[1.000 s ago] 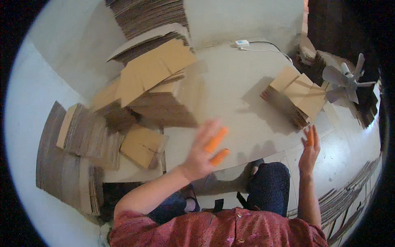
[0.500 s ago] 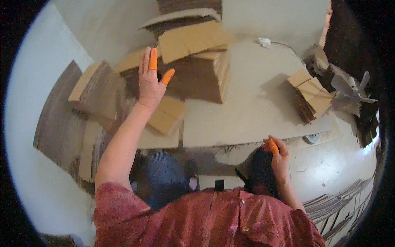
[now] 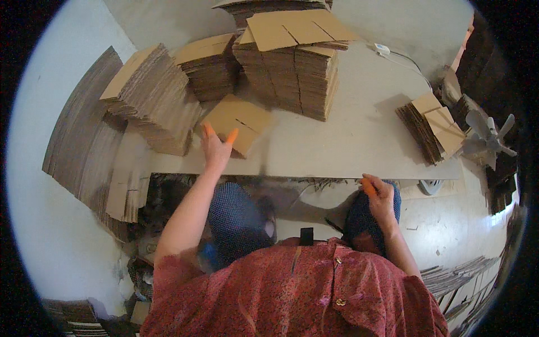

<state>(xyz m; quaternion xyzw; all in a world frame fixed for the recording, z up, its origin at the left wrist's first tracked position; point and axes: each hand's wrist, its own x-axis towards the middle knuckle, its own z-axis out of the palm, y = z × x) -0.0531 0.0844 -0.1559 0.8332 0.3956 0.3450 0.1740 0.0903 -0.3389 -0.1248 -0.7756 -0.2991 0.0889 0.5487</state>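
Note:
My left hand (image 3: 215, 149) is at the near corner of a slotted cardboard sheet (image 3: 242, 117) that lies low on the table (image 3: 359, 143). Orange finger covers sit on its thumb and a finger, which are spread apart over the sheet's edge. It is open; whether the fingertips press on the sheet is hard to see. My right hand (image 3: 379, 196) rests above my right knee by the table's front edge, its fingers curled together, one with an orange cover. Anything inside those fingers is hidden.
A tall stack of slotted cardboard (image 3: 292, 78) stands at the back, with a shorter stack (image 3: 208, 64) beside it. Leaning cardboard rows (image 3: 151, 95) line the left. At the right are a small cardboard stack (image 3: 429, 126) and a fan (image 3: 487, 135). A white plug (image 3: 382, 49) with a cord lies behind.
My left hand has come back toward me from over the stacks, down to the low cardboard sheet. My right hand stays near my knee. The head view has shifted slightly.

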